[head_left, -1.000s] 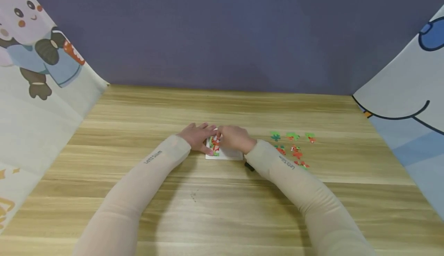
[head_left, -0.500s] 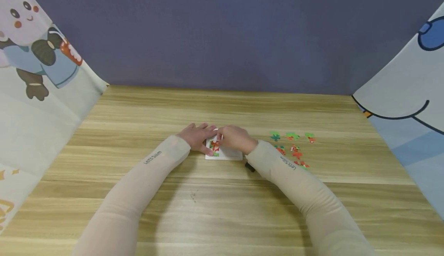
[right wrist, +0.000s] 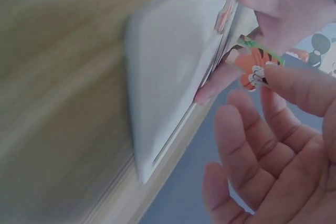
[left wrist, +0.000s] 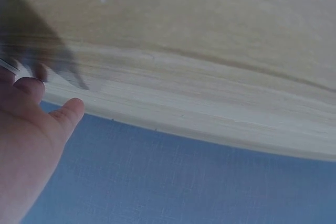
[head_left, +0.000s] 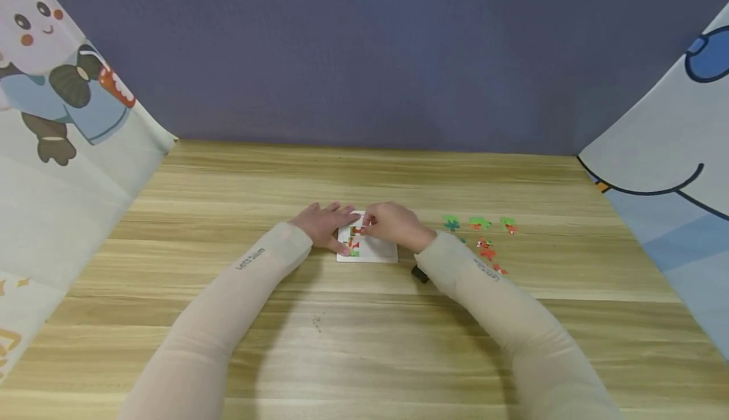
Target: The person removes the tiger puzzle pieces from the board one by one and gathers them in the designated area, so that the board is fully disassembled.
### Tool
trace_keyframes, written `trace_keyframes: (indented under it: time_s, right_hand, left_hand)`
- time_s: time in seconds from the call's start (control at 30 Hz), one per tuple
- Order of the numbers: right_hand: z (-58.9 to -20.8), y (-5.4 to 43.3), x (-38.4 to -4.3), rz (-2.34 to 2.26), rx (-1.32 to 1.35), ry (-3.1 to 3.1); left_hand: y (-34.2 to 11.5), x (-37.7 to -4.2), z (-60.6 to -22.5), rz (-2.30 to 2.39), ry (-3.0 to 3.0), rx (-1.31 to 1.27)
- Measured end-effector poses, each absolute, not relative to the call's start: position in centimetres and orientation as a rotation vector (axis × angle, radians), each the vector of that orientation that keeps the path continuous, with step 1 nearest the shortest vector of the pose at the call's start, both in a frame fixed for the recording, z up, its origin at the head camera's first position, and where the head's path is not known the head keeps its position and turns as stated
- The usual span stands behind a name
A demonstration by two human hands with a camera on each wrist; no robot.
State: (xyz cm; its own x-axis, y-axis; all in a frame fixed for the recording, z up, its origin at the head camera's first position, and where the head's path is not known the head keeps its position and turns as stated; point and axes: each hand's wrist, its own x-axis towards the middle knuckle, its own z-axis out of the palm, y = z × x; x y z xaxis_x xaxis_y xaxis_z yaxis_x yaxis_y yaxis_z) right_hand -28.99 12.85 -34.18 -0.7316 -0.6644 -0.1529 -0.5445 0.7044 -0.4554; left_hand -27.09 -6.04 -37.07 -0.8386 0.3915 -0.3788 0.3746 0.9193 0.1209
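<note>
My left hand [head_left: 324, 224] rests at the left side of a white puzzle board [head_left: 378, 252], fingers spread and thumb on its lower left corner. With thumb and index finger, my right hand [head_left: 393, 224] pinches a jigsaw piece [right wrist: 257, 66] close over the board; orange with black stripes and a green edge show on it in the right wrist view. Another red and green piece [head_left: 354, 248] lies on the board beside my left thumb. In the left wrist view, part of my left hand [left wrist: 31, 124] shows, and the board is mostly out of frame.
Several loose jigsaw pieces lie on the wooden table [head_left: 342, 344] to the right, among them a green one [head_left: 452, 222] and a red one [head_left: 486, 249]. My right sleeve partly covers some. A small black object [head_left: 420, 274] shows under the right wrist. A dark blue wall [head_left: 364, 59] stands behind.
My right hand has drawn slightly to the right with the pinched jigsaw piece, apart from the piece on the board. The left hand has stayed in place.
</note>
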Motion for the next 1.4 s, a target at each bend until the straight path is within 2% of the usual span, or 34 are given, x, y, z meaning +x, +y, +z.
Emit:
trace_keyframes:
  time_s: [0.33,0.7,1.4]
  right_hand:
    - [-34.2,16.2,-29.8,-0.679,-0.890,2.631]
    - [-34.6,22.2,-30.1,-0.897,-0.703,2.643]
    - [-34.3,30.3,-29.7,-0.997,-0.605,2.699]
  left_hand:
    - [-5.8,-27.1,-36.7,0.025,2.663,0.551]
    - [-5.7,-26.7,-36.5,0.008,2.656,0.582]
    - [-5.5,-26.1,-35.5,-0.025,2.631,0.664]
